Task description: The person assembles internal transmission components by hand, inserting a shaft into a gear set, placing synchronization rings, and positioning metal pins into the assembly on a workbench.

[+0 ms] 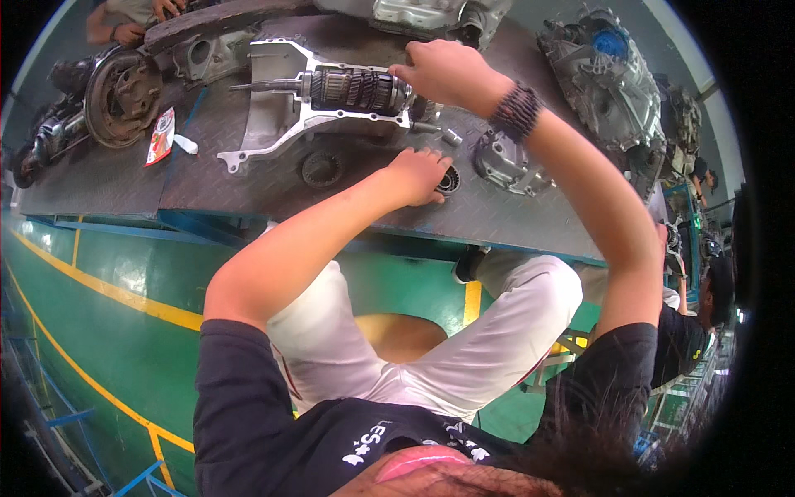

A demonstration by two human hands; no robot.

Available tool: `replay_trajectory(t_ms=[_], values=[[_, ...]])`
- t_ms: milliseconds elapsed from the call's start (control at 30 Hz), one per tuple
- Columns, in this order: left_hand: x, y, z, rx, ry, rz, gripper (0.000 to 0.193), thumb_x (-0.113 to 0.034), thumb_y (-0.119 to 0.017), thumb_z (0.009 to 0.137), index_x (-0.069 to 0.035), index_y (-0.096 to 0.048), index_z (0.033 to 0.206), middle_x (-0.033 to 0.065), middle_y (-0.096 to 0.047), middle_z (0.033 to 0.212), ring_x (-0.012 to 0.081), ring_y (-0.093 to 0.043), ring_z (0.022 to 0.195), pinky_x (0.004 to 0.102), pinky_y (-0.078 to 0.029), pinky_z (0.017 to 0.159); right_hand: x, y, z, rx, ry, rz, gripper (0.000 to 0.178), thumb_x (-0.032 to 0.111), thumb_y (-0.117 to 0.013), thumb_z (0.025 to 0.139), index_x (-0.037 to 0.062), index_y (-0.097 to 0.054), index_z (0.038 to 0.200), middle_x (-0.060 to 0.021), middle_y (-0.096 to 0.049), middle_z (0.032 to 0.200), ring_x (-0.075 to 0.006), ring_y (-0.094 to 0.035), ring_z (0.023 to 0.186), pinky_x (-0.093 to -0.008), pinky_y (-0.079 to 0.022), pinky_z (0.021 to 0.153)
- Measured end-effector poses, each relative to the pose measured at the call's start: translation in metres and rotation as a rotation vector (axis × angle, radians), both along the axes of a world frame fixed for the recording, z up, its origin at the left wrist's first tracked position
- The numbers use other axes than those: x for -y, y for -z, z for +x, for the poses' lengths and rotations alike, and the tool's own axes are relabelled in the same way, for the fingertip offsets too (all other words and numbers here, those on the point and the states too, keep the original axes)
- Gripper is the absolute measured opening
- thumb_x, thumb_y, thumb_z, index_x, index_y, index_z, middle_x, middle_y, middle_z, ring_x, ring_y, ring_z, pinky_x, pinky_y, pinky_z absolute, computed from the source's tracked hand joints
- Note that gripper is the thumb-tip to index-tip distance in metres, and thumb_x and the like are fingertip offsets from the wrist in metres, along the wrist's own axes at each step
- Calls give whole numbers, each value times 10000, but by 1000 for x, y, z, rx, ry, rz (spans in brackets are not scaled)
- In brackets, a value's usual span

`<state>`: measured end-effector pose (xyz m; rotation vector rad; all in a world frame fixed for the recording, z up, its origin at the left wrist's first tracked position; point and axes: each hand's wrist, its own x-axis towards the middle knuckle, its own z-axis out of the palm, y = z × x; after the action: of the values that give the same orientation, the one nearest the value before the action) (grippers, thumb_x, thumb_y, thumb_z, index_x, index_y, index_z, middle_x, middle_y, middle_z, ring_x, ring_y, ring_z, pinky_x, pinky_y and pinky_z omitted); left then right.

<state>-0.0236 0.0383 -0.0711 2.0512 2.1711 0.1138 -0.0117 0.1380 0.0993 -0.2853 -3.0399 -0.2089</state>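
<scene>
An open metal gearbox housing half (286, 124) lies on the dark workbench with a gear shaft (352, 89) set lengthwise in it. My right hand (447, 73) reaches over the shaft's right end, fingers bent down and closed against it; the exact fingertip contact is partly hidden. Closer to the bench's front edge, my left hand (416, 176) is curled over a small round bearing (449, 180), whose right side shows past the fingers. To the left of that hand a dark toothed ring (321, 169) lies flat. A short metal pin (451, 137) rests between my hands.
Right of my hands sits a round metal cover (509, 166), with a large gearbox casing (604, 79) behind it. At left stand a rusty brake drum (122, 98) and a red-and-white packet (161, 137). Another person's hands (128, 33) show at the far left.
</scene>
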Motion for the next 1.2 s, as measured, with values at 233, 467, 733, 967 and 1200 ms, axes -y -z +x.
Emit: replay_trajectory(t_ms=[233,467,733,967,1200], values=[[13,-13,20,-34,-11,207,749,-524,-705,922,-18,-511,1438,176,-586,1376,334,-580,1271,475,-505,1013,-33,22,74,-520,-19,-265,322,352,-577,1043,71,-640,1187,-158,-676,1158,-357,-683,1040,-470,-538,862],[23,-103,-19,61,-330,1003,226,-221,-745,927,-43,-680,1051,129,-645,1052,324,-649,986,426,-530,867,-38,112,119,-623,178,-758,253,274,-580,1048,61,-636,1172,-152,-676,1150,-357,-686,957,-441,-537,806],[6,-85,-52,605,-524,960,403,-227,-876,853,18,-687,1111,99,-753,986,124,-695,862,289,-576,777,3,133,123,-530,-102,-675,141,145,-569,971,60,-630,1065,-158,-666,1068,-374,-669,999,-471,-555,839],[6,-71,-56,498,-564,803,404,-315,-882,845,32,-724,981,58,-713,850,102,-604,752,267,-508,711,39,145,147,-93,-647,-760,134,161,-619,889,37,-658,924,-189,-713,835,-405,-720,806,-508,-580,701],[0,-62,-58,327,-526,948,329,-279,-835,904,30,-741,970,57,-730,849,110,-604,750,270,-498,742,80,177,160,207,-848,-761,145,154,-615,847,15,-655,841,-209,-706,782,-417,-707,753,-507,-568,671]])
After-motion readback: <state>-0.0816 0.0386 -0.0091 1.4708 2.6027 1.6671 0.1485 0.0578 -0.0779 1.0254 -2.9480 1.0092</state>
